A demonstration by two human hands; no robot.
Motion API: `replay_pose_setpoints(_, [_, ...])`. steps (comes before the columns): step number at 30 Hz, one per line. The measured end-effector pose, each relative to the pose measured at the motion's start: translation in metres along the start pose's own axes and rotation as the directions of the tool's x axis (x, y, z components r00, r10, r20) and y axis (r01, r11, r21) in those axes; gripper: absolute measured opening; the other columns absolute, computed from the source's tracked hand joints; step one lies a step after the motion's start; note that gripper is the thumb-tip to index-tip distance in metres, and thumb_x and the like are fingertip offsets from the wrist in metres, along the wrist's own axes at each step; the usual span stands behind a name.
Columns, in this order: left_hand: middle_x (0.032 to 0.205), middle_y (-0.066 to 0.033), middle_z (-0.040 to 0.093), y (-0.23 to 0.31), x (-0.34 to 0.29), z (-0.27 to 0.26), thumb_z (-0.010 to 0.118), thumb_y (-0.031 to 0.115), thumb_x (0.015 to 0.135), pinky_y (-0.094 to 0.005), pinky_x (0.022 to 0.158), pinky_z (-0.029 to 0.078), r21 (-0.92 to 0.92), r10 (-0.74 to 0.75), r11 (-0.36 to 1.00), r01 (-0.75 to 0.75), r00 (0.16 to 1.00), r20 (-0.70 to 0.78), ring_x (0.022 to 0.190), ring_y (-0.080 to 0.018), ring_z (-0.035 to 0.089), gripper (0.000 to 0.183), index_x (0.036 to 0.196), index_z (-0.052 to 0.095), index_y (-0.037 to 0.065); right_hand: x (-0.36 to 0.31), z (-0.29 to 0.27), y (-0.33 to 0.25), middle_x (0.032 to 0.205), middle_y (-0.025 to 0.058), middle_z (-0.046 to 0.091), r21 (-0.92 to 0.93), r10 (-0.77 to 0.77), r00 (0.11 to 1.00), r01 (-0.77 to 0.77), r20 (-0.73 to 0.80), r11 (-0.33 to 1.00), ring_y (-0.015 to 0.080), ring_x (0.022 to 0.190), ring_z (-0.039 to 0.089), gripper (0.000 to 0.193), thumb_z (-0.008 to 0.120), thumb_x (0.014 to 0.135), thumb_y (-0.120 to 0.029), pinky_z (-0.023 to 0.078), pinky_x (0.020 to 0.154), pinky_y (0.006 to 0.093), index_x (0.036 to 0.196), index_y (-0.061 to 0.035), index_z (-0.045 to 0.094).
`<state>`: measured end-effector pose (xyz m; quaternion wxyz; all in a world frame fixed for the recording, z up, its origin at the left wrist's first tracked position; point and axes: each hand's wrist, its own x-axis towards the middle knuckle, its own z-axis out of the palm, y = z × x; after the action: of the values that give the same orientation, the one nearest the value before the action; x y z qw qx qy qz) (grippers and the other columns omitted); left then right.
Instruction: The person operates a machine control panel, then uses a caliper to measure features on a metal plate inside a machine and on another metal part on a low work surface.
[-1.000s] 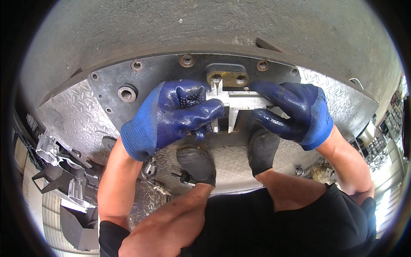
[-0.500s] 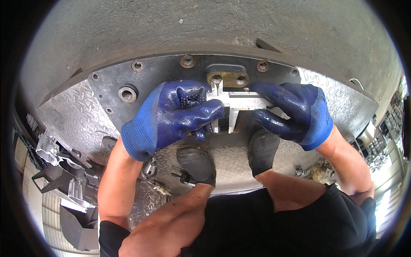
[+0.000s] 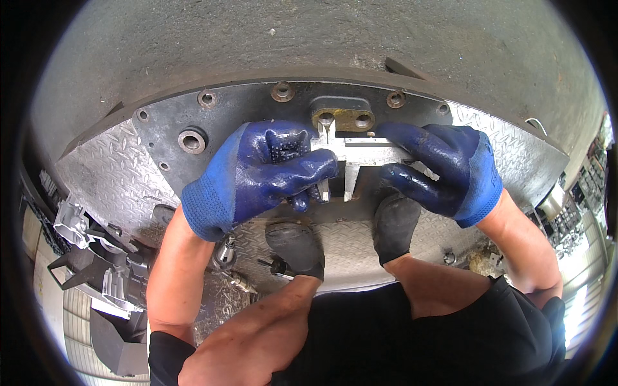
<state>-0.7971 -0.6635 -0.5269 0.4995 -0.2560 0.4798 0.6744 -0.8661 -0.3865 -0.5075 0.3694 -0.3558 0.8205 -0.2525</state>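
Observation:
A silver vernier caliper [image 3: 370,152] is held level between my two hands, its long jaws parted and pointing toward me. My left hand [image 3: 273,164], in a blue coated glove, pinches the fixed-jaw end. Gloved the same way, my right hand [image 3: 438,164] has thumb and fingers closed around the beam near the slider. Beneath the caliper lies a dark metal plate [image 3: 241,110] with several holes and raised bushings. A yellowish two-hole block [image 3: 343,119] on the plate sits just beyond the caliper's small upper jaws. Whether those jaws touch it, I cannot tell.
Diamond-tread metal [image 3: 109,174] surrounds the plate, and my dark shoes [image 3: 296,248] rest on it. Metal tools [image 3: 225,254] lie near my left forearm. Metal parts [image 3: 106,257] are piled at the left, more parts [image 3: 576,206] at the right. Grey floor [image 3: 309,35] stretches beyond.
My right hand has shifted very slightly to the right on the caliper. The left hand's grip and the jaw gap look about the same.

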Motion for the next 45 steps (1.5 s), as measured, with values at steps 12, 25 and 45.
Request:
replay_pose_setpoints(12, [0.081,-0.0067,0.072,0.004,0.0,-0.001,0.072,0.018,0.099,-0.0245,0.058,0.054,0.082,-0.014,0.997,0.013,1.0,0.011,0.066,-0.0097,0.067,0.021,0.103,0.073,-0.002,-0.002,0.004,0.004,0.074,0.0103,0.064,0.004,-0.03,0.999,0.03,-0.04,1.0,0.0321,0.063,0.065,0.049,0.078,0.087,-0.037,0.049,0.056,0.042,0.129,-0.0144,0.067])
replay_pose_setpoints(25, [0.1,-0.0087,0.076,-0.046,-0.037,0.004,0.078,0.018,0.092,-0.0277,0.074,0.057,-0.327,0.08,0.941,0.085,0.884,0.46,0.086,-0.0128,0.07,0.038,0.124,0.069,-0.002,-0.027,0.013,-0.029,0.072,0.0103,0.067,0.382,-0.061,0.997,0.076,-0.052,0.921,0.028,0.059,0.067,0.052,0.084,0.082,-0.019,0.05,0.053,0.0384,0.13,-0.0084,0.067])
replay_pose_setpoints(45, [0.09,-0.005,0.074,-0.053,-0.079,0.067,0.076,0.023,0.097,-0.026,0.064,0.051,-0.128,0.17,0.981,-0.148,0.97,0.176,0.072,-0.0087,0.064,0.026,0.107,0.074,0.0,-0.049,0.011,-0.071,0.088,0.017,0.072,0.136,-0.109,0.988,0.124,-0.112,0.983,0.0398,0.08,0.071,0.044,0.08,0.082,-0.024,0.056,0.068,0.0468,0.122,-0.0076,0.068])
